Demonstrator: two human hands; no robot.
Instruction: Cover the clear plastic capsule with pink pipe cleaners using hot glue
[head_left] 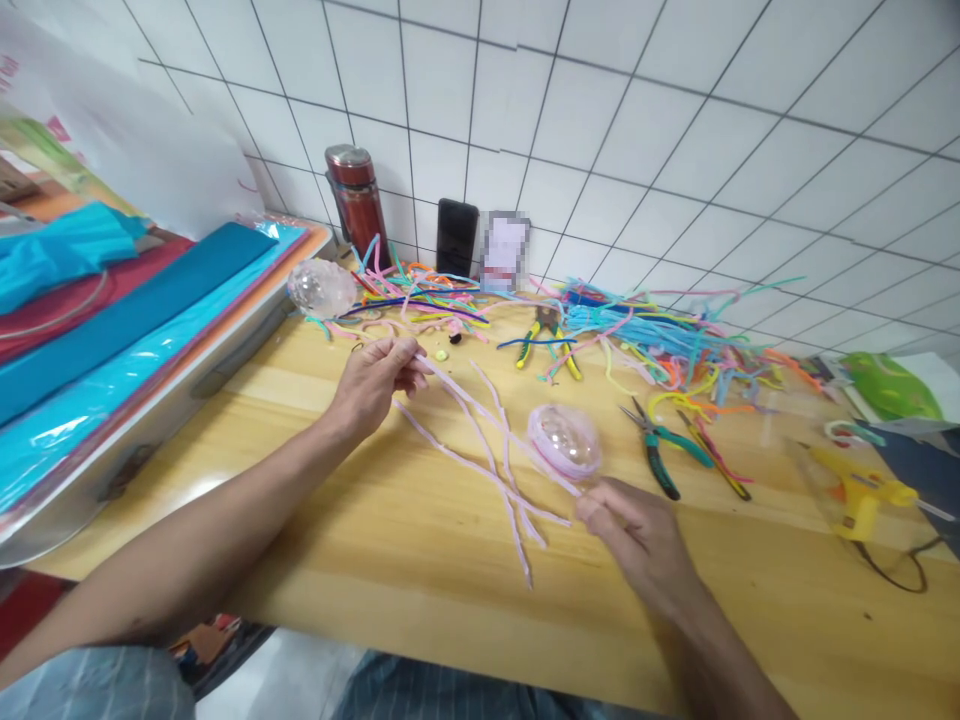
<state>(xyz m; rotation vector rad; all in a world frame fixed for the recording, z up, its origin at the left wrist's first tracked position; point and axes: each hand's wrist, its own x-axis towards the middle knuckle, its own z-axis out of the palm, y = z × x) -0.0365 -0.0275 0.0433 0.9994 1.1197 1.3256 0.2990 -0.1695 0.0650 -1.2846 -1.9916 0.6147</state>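
Note:
A pale pink-purple pipe cleaner (491, 408) is stretched between my two hands. My left hand (384, 378) pinches its far left end, and my right hand (626, 525) is closed round the other end. Several loose pipe cleaners (480, 470) of the same colour lie crossed on the table beneath it. Just above my right hand sits a clear rounded plastic shell (564, 440) with pale purple wound around its edge. Another clear bumpy ball (322, 288) rests at the back left.
Piles of coloured pipe cleaners (645, 335) line the wall side. Yellow-green pliers (549, 340), teal-handled pliers (664, 450) and a yellow glue gun (862, 490) lie on the wooden table (420, 590). A red flask (360, 205) and a phone (456, 238) stand at the back.

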